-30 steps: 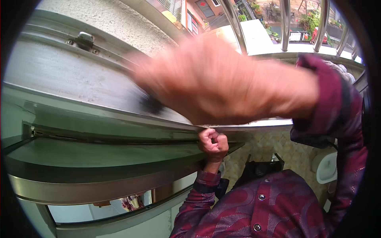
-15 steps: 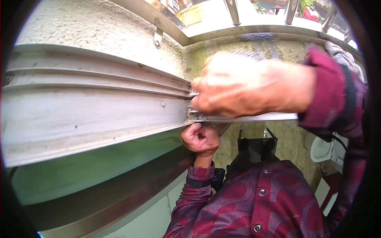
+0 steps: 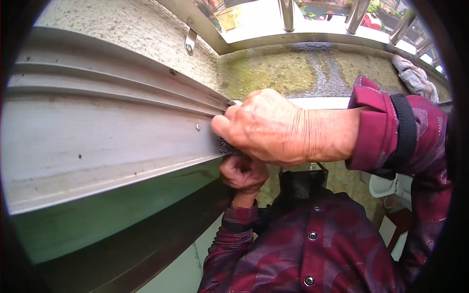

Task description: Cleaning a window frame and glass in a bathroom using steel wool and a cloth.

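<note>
My right hand (image 3: 266, 128) is closed at the inner corner of a grey metal window frame (image 3: 122, 124), knuckles up. From under its curled fingers pokes a dark, rough-textured scouring pad (image 3: 227, 146), pressed against the frame's corner. Most of the pad is hidden by the hand. Just below, my left hand (image 3: 243, 173) is curled by the frame's lower edge, partly covered by the right one. What its fingers hold, if anything, cannot be seen. Raised tracks run along the frame, and a screw head (image 3: 198, 127) shows near the right hand.
Beyond the frame lies a mossy concrete ledge (image 3: 273, 68) with metal railing bars (image 3: 287, 14) behind it. A grey cloth (image 3: 415, 75) rests at the ledge's right. Green glass (image 3: 122, 205) stretches below the frame at left. A black mesh-backed chair (image 3: 303, 183) stands below.
My right hand has come down and left from above the ledge onto the frame's corner, and the dark pad now shows beneath it. My left hand stays almost in place.
</note>
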### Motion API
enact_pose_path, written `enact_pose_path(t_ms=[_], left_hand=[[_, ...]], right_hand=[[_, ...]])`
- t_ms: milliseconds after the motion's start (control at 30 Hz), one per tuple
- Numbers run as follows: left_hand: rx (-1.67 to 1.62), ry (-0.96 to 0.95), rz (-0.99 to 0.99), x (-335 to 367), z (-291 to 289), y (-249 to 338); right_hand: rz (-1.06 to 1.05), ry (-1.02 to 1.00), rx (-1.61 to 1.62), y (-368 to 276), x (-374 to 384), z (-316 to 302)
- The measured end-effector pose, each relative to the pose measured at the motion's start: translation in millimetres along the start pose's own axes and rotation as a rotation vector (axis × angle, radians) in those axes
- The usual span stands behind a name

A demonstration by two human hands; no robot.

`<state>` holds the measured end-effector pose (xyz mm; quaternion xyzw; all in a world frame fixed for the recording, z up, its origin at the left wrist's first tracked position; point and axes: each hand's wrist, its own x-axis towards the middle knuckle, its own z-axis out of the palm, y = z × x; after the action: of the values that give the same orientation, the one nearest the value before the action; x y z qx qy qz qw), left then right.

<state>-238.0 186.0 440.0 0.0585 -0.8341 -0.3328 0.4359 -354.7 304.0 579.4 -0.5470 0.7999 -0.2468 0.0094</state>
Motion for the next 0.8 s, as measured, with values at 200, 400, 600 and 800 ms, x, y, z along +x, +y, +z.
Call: enact_pose_path(t_ms=[200,400,600,800], left_hand=[[-0.376,-0.051,-0.183,8,6,15],[-0.326,-0.008,-0.095,11,4,12],[-0.328,-0.07,-0.024,17,1,17],[-0.372,-0.081,0.033,18,6,15]], right_hand=[[0.026,-0.011,-0.307,24,-11,-55],[-0.232,-0.069,-0.113,5,-3,-17],[-0.199,-0.174,-0.027,0,-35,-49],[-0.219,-0.259,-0.199,0,-15,-28]])
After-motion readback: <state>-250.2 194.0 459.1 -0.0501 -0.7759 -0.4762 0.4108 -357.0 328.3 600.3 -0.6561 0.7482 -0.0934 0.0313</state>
